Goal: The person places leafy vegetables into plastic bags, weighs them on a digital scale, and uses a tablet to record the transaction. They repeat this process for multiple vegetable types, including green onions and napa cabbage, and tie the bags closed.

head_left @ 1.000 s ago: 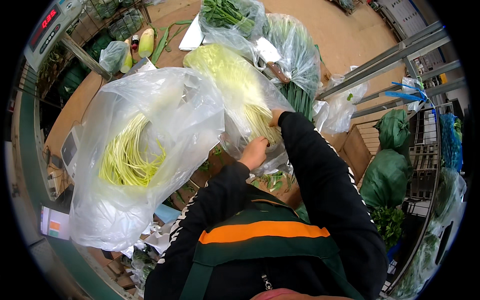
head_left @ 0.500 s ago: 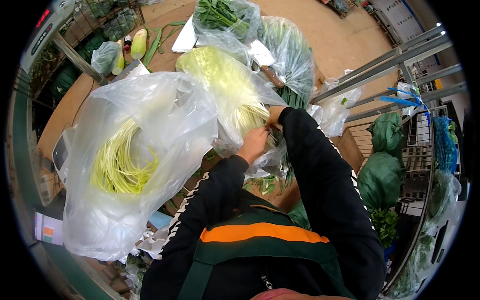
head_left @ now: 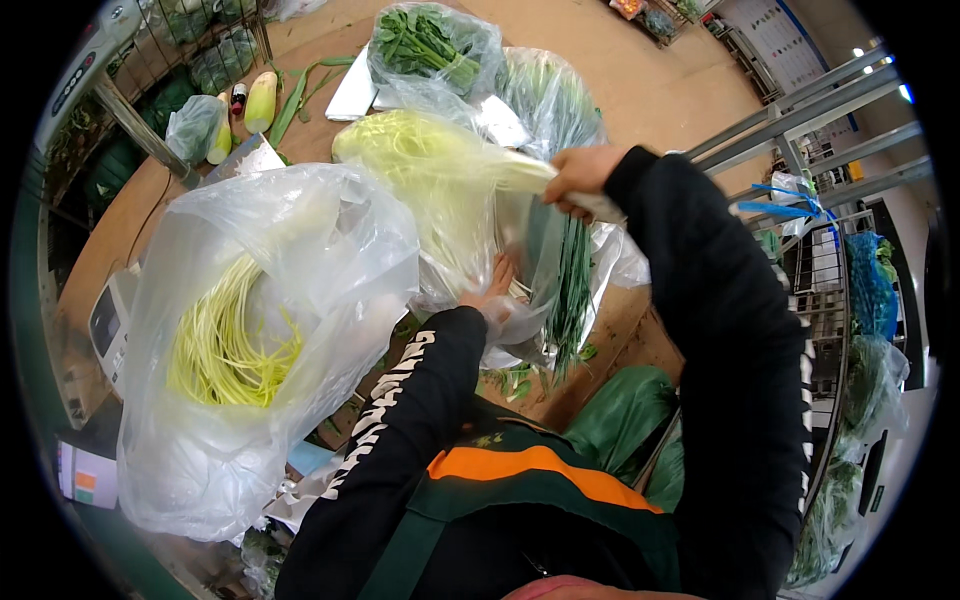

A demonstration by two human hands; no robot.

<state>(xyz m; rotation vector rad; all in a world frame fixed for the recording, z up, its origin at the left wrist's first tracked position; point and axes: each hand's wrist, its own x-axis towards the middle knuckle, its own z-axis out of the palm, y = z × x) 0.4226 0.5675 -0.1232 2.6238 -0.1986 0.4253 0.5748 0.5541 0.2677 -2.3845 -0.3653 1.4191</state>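
Two hands at a clear plastic bag of pale yellow chives over the wooden table: right hand with fingers clamped on the bag's gathered neck, left hand flat beneath, fingers together, beside hanging green chives.

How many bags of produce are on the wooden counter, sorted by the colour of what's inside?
Yellow-green stalks: 2, the big bag and the held bag
Dark green leaves or stalks: 2, the far bag and the bag beside it
Pale gourd: 1, the small bag
Total: 5 bags
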